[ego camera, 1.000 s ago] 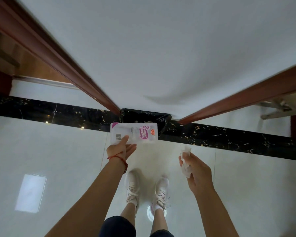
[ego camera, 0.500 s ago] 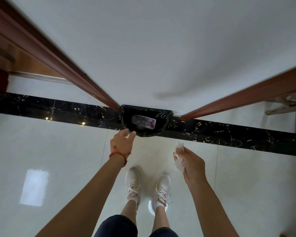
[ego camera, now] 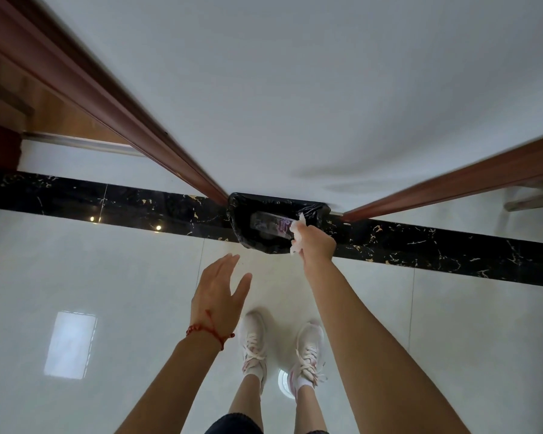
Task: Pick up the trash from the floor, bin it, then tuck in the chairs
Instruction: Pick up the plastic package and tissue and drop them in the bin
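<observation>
A bin lined with a black bag (ego camera: 245,236) stands on the floor against a white wall, between two door frames. A flat wrapper with purple print (ego camera: 268,225) lies inside it. My right hand (ego camera: 315,245) reaches over the bin's right rim, shut on a crumpled white tissue (ego camera: 297,234). My left hand (ego camera: 218,296) hangs lower, in front of the bin, fingers spread and holding nothing. A red string bracelet circles that wrist.
Glossy white floor tiles with a black marble strip (ego camera: 436,249) run along the wall. Reddish wooden door frames (ego camera: 116,111) rise on both sides. A chair leg (ego camera: 533,200) shows at the far right. My white sneakers (ego camera: 253,343) stand just short of the bin.
The left hand dropped the wrapper into the bin and pulled back, opening. The right hand moved forward with the tissue to the bin's rim.
</observation>
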Demonstrator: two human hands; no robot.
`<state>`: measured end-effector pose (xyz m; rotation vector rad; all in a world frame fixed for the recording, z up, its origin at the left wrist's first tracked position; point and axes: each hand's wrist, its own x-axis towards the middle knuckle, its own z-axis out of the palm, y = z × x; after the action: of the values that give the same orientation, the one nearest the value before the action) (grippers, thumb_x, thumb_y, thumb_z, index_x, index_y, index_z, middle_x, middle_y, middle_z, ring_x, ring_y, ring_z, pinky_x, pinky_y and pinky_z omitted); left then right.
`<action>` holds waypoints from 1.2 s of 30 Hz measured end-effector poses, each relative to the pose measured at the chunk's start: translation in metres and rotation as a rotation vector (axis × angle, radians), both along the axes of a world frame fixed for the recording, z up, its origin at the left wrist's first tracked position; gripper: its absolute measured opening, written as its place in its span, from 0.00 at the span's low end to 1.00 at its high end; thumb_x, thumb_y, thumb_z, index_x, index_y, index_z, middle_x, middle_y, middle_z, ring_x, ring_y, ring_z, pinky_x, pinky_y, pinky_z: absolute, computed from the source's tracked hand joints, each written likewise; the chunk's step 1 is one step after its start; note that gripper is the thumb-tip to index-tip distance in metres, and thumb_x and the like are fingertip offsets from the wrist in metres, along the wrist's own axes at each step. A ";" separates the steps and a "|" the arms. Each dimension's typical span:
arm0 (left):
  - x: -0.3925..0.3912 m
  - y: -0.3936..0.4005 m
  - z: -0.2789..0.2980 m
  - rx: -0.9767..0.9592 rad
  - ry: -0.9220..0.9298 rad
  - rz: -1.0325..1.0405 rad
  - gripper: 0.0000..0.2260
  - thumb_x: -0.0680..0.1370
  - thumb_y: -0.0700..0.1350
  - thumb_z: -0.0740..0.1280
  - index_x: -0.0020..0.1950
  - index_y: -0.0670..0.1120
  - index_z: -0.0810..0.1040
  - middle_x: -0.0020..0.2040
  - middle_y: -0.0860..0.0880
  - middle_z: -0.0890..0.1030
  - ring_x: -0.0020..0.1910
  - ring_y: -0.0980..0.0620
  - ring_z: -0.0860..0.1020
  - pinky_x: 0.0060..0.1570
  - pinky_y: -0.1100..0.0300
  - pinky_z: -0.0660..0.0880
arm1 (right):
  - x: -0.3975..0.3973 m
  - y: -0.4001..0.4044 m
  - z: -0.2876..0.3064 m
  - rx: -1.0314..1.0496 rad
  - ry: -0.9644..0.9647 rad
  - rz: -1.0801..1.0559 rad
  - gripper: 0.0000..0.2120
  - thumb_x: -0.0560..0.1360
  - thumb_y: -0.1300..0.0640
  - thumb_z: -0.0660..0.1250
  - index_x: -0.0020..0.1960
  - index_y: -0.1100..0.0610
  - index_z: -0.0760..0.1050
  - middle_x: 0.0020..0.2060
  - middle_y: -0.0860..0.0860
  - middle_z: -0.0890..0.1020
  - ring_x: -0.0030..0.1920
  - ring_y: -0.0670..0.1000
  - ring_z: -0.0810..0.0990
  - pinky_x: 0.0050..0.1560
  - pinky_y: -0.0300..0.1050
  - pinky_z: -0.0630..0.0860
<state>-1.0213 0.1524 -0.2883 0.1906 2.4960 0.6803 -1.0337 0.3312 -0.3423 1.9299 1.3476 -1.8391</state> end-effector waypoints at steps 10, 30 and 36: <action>-0.012 -0.007 0.011 -0.013 0.041 0.018 0.20 0.77 0.49 0.62 0.67 0.44 0.69 0.67 0.44 0.72 0.67 0.46 0.68 0.65 0.52 0.65 | 0.022 -0.003 0.019 0.074 0.198 0.096 0.19 0.73 0.59 0.68 0.62 0.64 0.73 0.59 0.58 0.79 0.55 0.50 0.78 0.60 0.45 0.74; 0.041 0.019 0.178 -0.046 0.224 -0.258 0.22 0.78 0.50 0.60 0.70 0.44 0.64 0.72 0.44 0.66 0.72 0.46 0.61 0.71 0.53 0.57 | 0.150 0.022 0.223 0.876 0.186 1.009 0.23 0.78 0.49 0.59 0.69 0.58 0.66 0.71 0.54 0.67 0.72 0.51 0.61 0.69 0.46 0.60; 0.046 0.034 0.231 0.050 0.327 -0.335 0.22 0.77 0.48 0.63 0.68 0.42 0.67 0.70 0.42 0.68 0.71 0.43 0.63 0.71 0.51 0.58 | 0.178 0.031 0.281 1.048 0.202 0.950 0.21 0.76 0.53 0.64 0.65 0.63 0.70 0.65 0.59 0.73 0.67 0.57 0.70 0.67 0.50 0.66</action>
<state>-0.9757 0.1865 -0.0573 0.7751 2.6573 0.6084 -0.8556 0.3623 -0.0612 0.8657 2.9459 -0.8741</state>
